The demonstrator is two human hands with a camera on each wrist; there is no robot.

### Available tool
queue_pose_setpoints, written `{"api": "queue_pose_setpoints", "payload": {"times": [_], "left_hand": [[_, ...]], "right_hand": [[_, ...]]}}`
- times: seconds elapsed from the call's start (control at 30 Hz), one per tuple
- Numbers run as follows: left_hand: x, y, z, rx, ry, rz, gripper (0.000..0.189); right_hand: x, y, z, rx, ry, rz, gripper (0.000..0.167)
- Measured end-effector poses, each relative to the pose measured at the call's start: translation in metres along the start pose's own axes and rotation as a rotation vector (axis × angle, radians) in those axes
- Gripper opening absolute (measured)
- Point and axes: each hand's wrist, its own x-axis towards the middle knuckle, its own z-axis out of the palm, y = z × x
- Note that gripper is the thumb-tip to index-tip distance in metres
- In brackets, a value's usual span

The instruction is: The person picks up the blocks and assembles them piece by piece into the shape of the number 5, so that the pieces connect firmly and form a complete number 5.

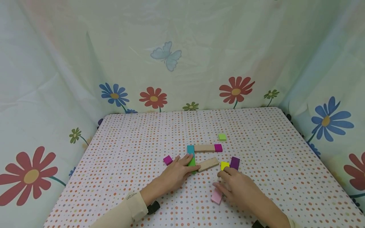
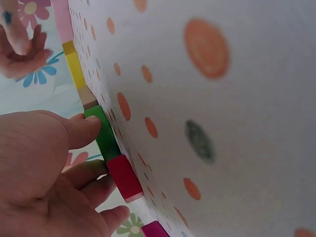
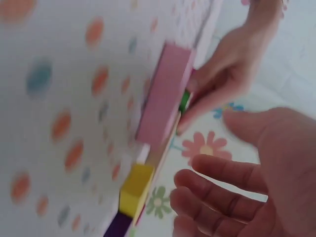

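Note:
My left hand (image 1: pixel 176 173) lies over a green block (image 1: pixel 192 162), thumb at its near end and fingers along its left side. A blue block (image 1: pixel 190 148) continues the line at the far end. The left wrist view also shows a red block (image 2: pixel 124 177) by the fingers, covered by the hand from above. One plain wooden block (image 1: pixel 208 164) slants away from the green one; another (image 1: pixel 204 148) runs from the blue block to a magenta block (image 1: pixel 218 148). My right hand (image 1: pixel 239 186), fingers loosely bent around nothing, hovers between a yellow block (image 1: pixel 224 165) and a pink block (image 1: pixel 216 196).
Right of the yellow block is a dark purple block (image 1: pixel 235 162). A light green block (image 1: pixel 222 137) lies farther back, and a magenta block (image 1: pixel 167 160) left of my left hand. The dotted tablecloth (image 1: pixel 128 142) meets a flowered curtain (image 1: pixel 196 72) behind.

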Motion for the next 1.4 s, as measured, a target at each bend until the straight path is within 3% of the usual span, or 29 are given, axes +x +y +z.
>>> {"api": "queue_pose_setpoints", "payload": {"times": [0.13,0.3,0.83,1.4], "left_hand": [[0.0,0.0,-0.001,-0.004,-0.006,0.002,0.042],[-0.001,0.001,-0.001,-0.008,-0.008,0.006,0.042],[0.0,0.0,0.0,-0.007,-0.01,0.003,0.042],[0.0,-0.001,0.001,0.005,-0.013,0.002,0.042]], "right_hand": [[0.003,0.01,-0.003,-0.037,0.084,-0.003,0.023],[0.003,0.02,-0.003,-0.036,0.099,-0.017,0.029],[0.008,0.037,0.008,0.054,0.006,0.012,0.032],[0.011,0.035,0.007,0.109,-0.044,0.027,0.027]]}}
